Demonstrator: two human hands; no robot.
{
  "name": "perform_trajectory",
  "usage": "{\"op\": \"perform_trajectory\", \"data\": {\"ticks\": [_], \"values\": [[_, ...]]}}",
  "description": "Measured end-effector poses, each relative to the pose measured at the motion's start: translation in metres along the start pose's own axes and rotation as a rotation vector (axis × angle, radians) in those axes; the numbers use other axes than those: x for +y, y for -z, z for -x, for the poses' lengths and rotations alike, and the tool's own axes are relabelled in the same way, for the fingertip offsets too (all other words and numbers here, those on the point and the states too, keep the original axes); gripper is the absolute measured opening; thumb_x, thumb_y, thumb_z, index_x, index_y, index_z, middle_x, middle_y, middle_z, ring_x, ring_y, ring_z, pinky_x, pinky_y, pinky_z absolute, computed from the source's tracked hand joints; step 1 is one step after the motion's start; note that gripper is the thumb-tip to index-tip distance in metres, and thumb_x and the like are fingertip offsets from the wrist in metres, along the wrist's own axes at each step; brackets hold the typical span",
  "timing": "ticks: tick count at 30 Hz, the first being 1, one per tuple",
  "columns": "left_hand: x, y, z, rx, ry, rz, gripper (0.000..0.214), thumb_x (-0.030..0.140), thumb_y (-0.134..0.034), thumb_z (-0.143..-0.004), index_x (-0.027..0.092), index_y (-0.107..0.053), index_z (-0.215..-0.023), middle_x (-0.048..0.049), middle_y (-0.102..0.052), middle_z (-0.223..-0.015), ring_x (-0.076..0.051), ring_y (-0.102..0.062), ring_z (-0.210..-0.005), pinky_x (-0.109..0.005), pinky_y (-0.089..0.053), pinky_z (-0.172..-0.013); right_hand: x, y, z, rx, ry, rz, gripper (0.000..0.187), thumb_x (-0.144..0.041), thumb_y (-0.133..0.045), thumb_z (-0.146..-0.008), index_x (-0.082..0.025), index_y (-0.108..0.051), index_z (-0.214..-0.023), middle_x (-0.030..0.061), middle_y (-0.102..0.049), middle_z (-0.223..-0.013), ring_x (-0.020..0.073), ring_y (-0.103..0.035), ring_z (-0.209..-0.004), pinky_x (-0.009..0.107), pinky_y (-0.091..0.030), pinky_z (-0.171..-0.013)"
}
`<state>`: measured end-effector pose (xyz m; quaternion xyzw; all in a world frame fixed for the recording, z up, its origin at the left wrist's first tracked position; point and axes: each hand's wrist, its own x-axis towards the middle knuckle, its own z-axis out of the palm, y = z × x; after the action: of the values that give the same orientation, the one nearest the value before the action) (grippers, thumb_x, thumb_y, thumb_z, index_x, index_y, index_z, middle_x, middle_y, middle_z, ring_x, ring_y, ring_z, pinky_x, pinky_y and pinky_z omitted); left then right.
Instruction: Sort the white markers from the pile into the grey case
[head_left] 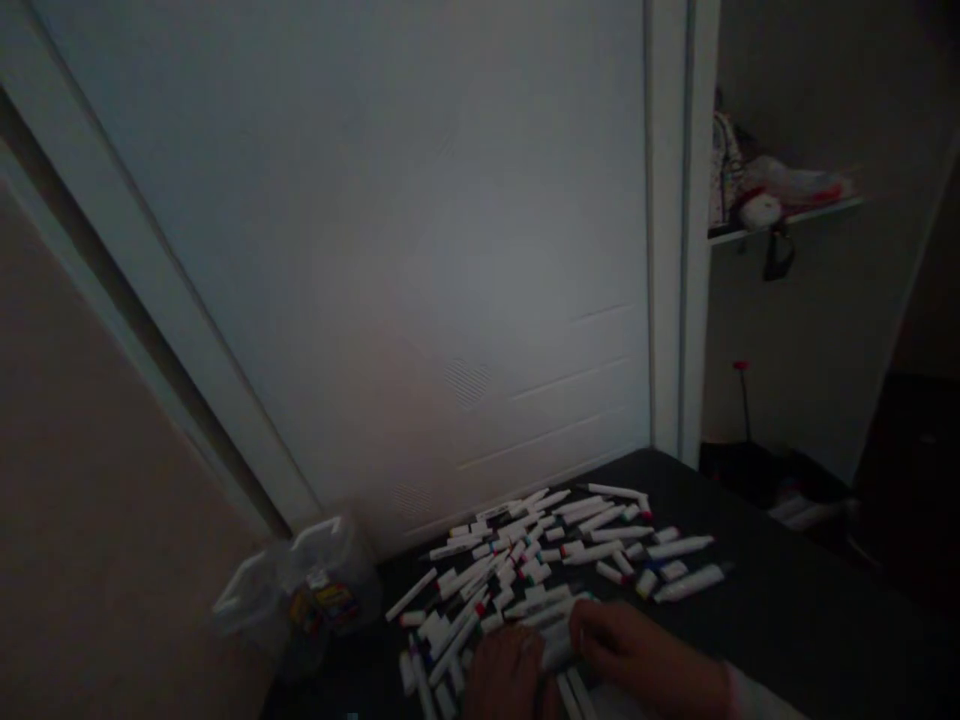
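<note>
Many white markers (491,565) and loose caps with coloured ends lie scattered over a dark table. Low in the head view, my left hand (501,672) is closed, fingers curled against a white marker (556,645). From the right, my right hand (649,650) reaches in with thumb and fingers pinched at that marker's other side. The dim picture blurs the marker's ends, and the fingers partly cover it. Two more white markers (576,692) show between the hands at the bottom edge. Several capless-looking markers (690,582) lie right of the pile.
A clear plastic container (330,570) with small colourful packets stands at the table's left end. The dark table (780,590) backs onto a white panel (450,250). Beyond it on the right, a shelf (817,210) holds bags.
</note>
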<state>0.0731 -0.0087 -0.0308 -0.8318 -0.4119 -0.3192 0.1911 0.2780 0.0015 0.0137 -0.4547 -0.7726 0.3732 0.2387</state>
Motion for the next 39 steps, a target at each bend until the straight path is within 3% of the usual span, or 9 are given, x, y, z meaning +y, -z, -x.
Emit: {"op": "perform_trajectory", "data": {"ticks": [5,8,10,14,22,26,32,39], "values": [[0.016,0.001,0.003,-0.113,-0.015,0.162,0.018,0.023,-0.056,-0.070,0.024,-0.060,-0.087,-0.0007,-0.065,-0.081,-0.018,-0.060,-0.075,-0.030,-0.049,-0.068,-0.008,0.017,0.035,0.082,-0.020,-0.037,0.028,-0.033,-0.033,-0.085,-0.013,-0.053,-0.082,0.0034,-0.056,-0.078,0.0120,-0.049,-0.072,0.023,-0.037,-0.067],[0.023,0.017,-0.003,-0.179,0.107,0.189,0.018,0.015,-0.051,-0.071,0.022,-0.059,-0.086,-0.0025,-0.064,-0.085,-0.020,-0.058,-0.081,-0.035,-0.046,-0.074,-0.009,0.016,0.054,0.109,-0.073,-0.041,0.030,-0.035,-0.033,-0.086,-0.013,-0.052,-0.081,0.0040,-0.057,-0.079,0.0125,-0.051,-0.074,0.023,-0.038,-0.068],[0.027,0.032,-0.011,-0.293,0.146,0.220,0.016,0.016,-0.048,-0.076,0.022,-0.058,-0.087,-0.0025,-0.062,-0.087,-0.020,-0.056,-0.083,-0.037,-0.045,-0.075,-0.010,0.012,0.062,0.155,-0.099,-0.044,0.029,-0.035,-0.033,-0.086,-0.013,-0.052,-0.083,0.0045,-0.058,-0.081,0.0130,-0.053,-0.076,0.023,-0.039,-0.070],[0.030,0.051,-0.026,-0.473,0.088,0.210,0.015,0.018,-0.045,-0.080,0.021,-0.059,-0.085,-0.0023,-0.062,-0.084,-0.019,-0.056,-0.082,-0.036,-0.044,-0.074,-0.005,0.000,0.072,0.286,-0.183,-0.027,0.029,-0.034,-0.033,-0.086,-0.014,-0.054,-0.086,0.0040,-0.059,-0.079,0.0131,-0.054,-0.073,0.023,-0.039,-0.067],[0.029,0.044,-0.032,-0.383,-0.101,0.214,0.017,0.016,-0.045,-0.080,0.020,-0.060,-0.086,-0.0023,-0.062,-0.079,-0.018,-0.057,-0.076,-0.034,-0.045,-0.070,0.015,-0.015,0.082,0.592,-0.266,-0.128,0.025,-0.033,-0.039,-0.081,-0.015,-0.056,-0.083,0.0008,-0.057,-0.069,0.0111,-0.050,-0.063,0.023,-0.036,-0.059],[0.036,0.042,-0.030,-0.451,-0.135,0.234,0.019,0.014,-0.044,-0.081,0.018,-0.060,-0.091,-0.0033,-0.063,-0.083,-0.019,-0.057,-0.080,-0.036,-0.046,-0.072,0.016,-0.015,0.080,0.686,-0.288,-0.198,0.022,-0.031,-0.042,-0.079,-0.014,-0.056,-0.080,-0.0003,-0.055,-0.066,0.0101,-0.048,-0.061,0.022,-0.034,-0.058],[0.040,0.033,-0.019,-0.515,-0.213,0.282,0.035,0.001,-0.043,-0.075,0.020,-0.059,-0.100,-0.0022,-0.064,-0.096,-0.018,-0.054,-0.089,-0.036,-0.045,-0.079,0.017,-0.015,0.077,0.693,-0.305,-0.216,0.021,-0.030,-0.043,-0.077,-0.014,-0.056,-0.081,-0.0017,-0.054,-0.064,0.0086,-0.046,-0.058,0.021,-0.032,-0.056],[0.043,0.030,-0.013,-0.560,-0.214,0.317,0.038,0.001,-0.046,-0.073,0.022,-0.058,-0.101,-0.0010,-0.061,-0.105,-0.017,-0.051,-0.098,-0.037,-0.042,-0.088,0.017,-0.016,0.077,0.646,-0.315,-0.168,0.022,-0.031,-0.041,-0.079,-0.015,-0.055,-0.082,-0.0025,-0.050,-0.060,0.0079,-0.043,-0.056,0.021,-0.030,-0.054]]}}
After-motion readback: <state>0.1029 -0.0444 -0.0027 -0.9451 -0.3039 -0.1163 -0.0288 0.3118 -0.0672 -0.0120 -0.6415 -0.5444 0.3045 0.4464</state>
